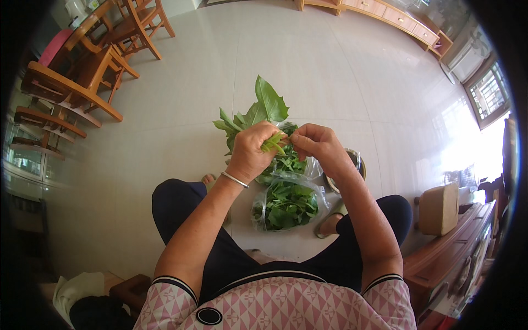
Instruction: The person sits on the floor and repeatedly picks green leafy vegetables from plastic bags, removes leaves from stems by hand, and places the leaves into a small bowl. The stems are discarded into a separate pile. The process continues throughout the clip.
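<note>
My left hand [255,149], with a metal bangle at the wrist, is closed around a bunch of leafy greens [264,107]. The broad leaves stick out past the far side of the fist, and the pale green stems show at its right. My right hand [315,142] pinches at the stem ends with thumb and forefinger, close beside the left fist. Below the hands, a clear plastic bag [258,214] of green leaves lies open on the floor between my feet. More greens [291,163] lie just beyond it on plastic, partly hidden by the hands.
A round container [362,167] stands behind my right forearm, partly covered by it. Wooden chairs [95,78] and a table are at the far left. A wooden cabinet with drawers [383,14] stands at the far right; a wooden bench [449,243] is at the near right.
</note>
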`<state>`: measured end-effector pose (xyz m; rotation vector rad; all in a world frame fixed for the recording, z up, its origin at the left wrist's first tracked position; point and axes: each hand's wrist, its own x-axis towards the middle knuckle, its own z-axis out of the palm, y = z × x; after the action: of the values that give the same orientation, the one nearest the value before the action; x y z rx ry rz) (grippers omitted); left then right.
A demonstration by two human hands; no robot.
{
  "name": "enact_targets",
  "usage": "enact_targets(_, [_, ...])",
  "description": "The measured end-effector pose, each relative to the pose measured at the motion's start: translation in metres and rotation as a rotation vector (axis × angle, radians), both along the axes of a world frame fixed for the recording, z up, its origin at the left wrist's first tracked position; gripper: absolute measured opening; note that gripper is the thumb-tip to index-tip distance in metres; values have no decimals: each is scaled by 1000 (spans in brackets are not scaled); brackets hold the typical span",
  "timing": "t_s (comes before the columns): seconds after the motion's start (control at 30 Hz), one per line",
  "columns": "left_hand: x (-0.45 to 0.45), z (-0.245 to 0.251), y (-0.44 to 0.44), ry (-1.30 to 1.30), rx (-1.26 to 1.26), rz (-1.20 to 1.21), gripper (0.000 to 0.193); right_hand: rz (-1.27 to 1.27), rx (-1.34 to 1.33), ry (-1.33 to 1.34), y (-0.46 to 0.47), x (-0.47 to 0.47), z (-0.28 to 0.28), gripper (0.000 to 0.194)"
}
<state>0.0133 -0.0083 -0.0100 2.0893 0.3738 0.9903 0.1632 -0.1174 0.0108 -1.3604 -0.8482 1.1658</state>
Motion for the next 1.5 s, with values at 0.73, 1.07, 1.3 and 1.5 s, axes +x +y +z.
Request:
enact_targets(0.73, [7,-16,-2,80,190,-15,16,-120,-85,-178,0,0,-19,12])
enact_targets(1.07, [4,-15,-2,36,12,-86,14,-32,-58,51,-2,2,-15,10])
enact_targets(1.3, [6,-6,-4,-68,-272,-119,12,-29,-53,234,-1,1,-21,10])
enact_targets(1.5, [-6,7,8,-157,-860,-171,12,-130,-67,106,-4,18,-29,10])
